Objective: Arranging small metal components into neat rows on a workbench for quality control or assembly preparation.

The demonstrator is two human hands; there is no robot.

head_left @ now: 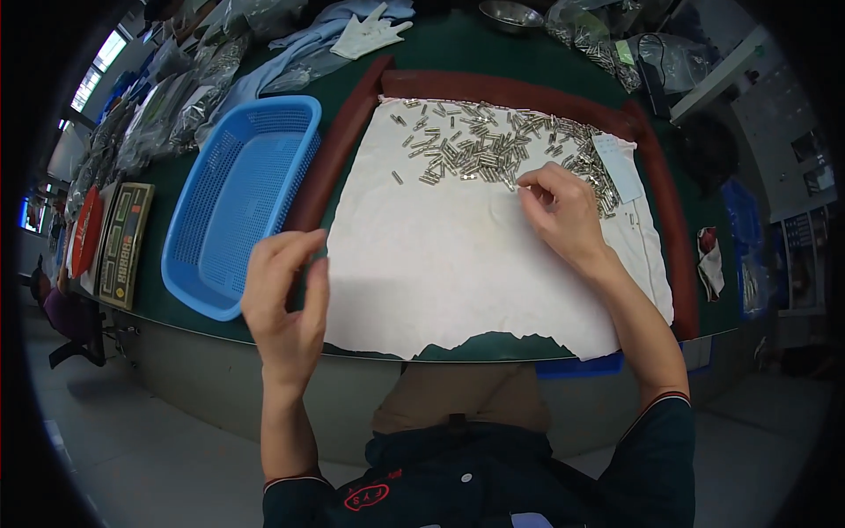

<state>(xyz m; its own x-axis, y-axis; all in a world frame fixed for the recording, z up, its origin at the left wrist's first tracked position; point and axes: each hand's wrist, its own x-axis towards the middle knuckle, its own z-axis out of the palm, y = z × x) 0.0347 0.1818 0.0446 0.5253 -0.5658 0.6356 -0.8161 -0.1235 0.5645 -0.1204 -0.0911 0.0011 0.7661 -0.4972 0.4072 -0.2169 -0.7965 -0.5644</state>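
Small silvery metal cylinders lie heaped and scattered over the far part of a white cloth. At the near edge of the heap is my right hand, its thumb and forefinger drawn together in a pinch. Whatever sits between those fingertips is too small to make out. My left hand hovers by the cloth's left edge, close to the blue plastic basket. Its thumb and fingers are apart with nothing visible between them. A pale paper slip rests beside the cylinders on the right.
Dark red wooden strips border the cloth at the back and both sides. Behind them are a white glove, a metal bowl and bagged parts. A box stands left of the basket. Another person sits far left.
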